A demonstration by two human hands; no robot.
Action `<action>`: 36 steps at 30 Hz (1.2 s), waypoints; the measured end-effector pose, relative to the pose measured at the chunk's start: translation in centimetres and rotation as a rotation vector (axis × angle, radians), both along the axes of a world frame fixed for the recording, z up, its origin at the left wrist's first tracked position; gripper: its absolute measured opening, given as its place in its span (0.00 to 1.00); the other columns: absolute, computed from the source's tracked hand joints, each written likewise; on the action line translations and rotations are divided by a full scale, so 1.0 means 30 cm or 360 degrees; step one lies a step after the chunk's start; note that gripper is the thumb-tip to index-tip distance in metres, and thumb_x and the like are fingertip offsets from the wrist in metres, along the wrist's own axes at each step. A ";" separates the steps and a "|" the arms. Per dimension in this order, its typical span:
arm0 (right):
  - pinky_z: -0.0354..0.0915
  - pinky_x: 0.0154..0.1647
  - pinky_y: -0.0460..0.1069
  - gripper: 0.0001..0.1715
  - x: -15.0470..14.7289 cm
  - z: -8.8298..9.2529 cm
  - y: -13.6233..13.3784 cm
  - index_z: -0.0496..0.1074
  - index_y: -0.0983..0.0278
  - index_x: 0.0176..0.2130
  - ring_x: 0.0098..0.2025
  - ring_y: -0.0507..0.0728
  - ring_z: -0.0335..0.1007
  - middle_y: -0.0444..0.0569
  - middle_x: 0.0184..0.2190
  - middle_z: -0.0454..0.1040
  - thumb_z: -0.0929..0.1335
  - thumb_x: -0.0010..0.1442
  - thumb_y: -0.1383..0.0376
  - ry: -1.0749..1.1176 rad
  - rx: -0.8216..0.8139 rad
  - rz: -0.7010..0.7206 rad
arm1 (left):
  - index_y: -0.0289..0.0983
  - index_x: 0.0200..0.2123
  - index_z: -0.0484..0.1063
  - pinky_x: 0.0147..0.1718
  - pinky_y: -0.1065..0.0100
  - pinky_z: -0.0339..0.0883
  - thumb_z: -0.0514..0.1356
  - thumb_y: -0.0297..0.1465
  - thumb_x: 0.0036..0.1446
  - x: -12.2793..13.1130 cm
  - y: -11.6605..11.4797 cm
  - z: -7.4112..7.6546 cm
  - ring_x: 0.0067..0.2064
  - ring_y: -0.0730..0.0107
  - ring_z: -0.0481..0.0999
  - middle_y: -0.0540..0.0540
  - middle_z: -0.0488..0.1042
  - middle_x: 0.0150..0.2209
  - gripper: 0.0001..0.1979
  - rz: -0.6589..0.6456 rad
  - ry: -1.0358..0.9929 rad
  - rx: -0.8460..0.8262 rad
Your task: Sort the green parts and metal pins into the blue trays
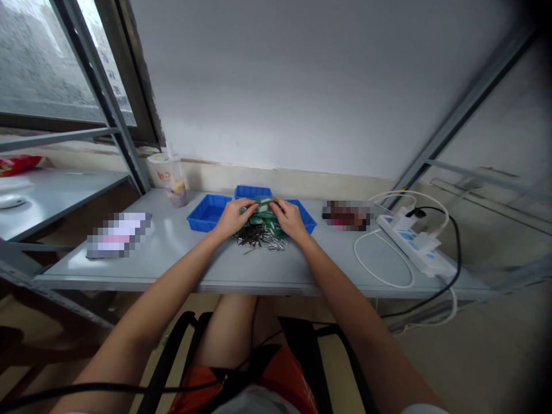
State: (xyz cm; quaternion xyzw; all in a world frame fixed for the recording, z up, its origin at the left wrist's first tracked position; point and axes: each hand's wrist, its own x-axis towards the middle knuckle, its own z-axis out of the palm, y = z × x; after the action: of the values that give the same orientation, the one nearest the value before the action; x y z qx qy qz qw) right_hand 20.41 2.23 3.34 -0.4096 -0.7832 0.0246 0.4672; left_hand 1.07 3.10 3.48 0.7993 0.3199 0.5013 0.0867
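My left hand (pixel 235 218) and my right hand (pixel 290 219) come together over the middle of the table. Pinched between their fingertips is a small green, partly see-through piece (pixel 266 201); its exact kind is too small to make out. Directly below lies a heap of similar green pieces (pixel 261 218), partly covered by my fingers. In front of that heap, thin silvery metal pins or screws (pixel 261 237) are spread in a loose pile. Blue plastic trays stand around the hands: a left tray (pixel 209 225), a back tray (pixel 253 191) and a right tray (pixel 307 215), partly hidden by my right hand.
A lidded drink cup with a straw (pixel 172 181) stands at the back left of the grey table (pixel 172 270). Pixelated items, a phone-like one (pixel 117 236) and a dark one (pixel 348 216), lie left and right. A white power strip (pixel 416 246) with looping cables occupies the right end.
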 end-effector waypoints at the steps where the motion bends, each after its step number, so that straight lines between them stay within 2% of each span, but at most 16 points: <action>1: 0.59 0.34 0.47 0.18 0.000 0.000 -0.001 0.69 0.62 0.32 0.30 0.54 0.67 0.45 0.28 0.72 0.58 0.64 0.55 0.0002 0.0002 0.0002 | 0.36 0.36 0.75 0.40 0.68 0.67 0.55 0.35 0.59 0.000 -0.001 0.001 0.37 0.67 0.75 0.46 0.78 0.35 0.11 -0.0005 0.0001 0.0000; 36: 0.59 0.32 0.47 0.19 0.000 -0.003 0.004 0.68 0.61 0.31 0.28 0.54 0.65 0.45 0.25 0.70 0.57 0.64 0.53 -0.0014 0.0002 -0.0023 | 0.37 0.36 0.76 0.40 0.66 0.67 0.54 0.36 0.59 -0.001 0.000 0.000 0.37 0.66 0.75 0.45 0.78 0.36 0.13 0.0006 0.0006 -0.0033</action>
State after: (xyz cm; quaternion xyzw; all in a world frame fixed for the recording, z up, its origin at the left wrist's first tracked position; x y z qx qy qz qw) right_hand 20.40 2.35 3.24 -0.4150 -0.7823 0.0190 0.4642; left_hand 1.04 3.11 3.47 0.7988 0.3267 0.4965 0.0934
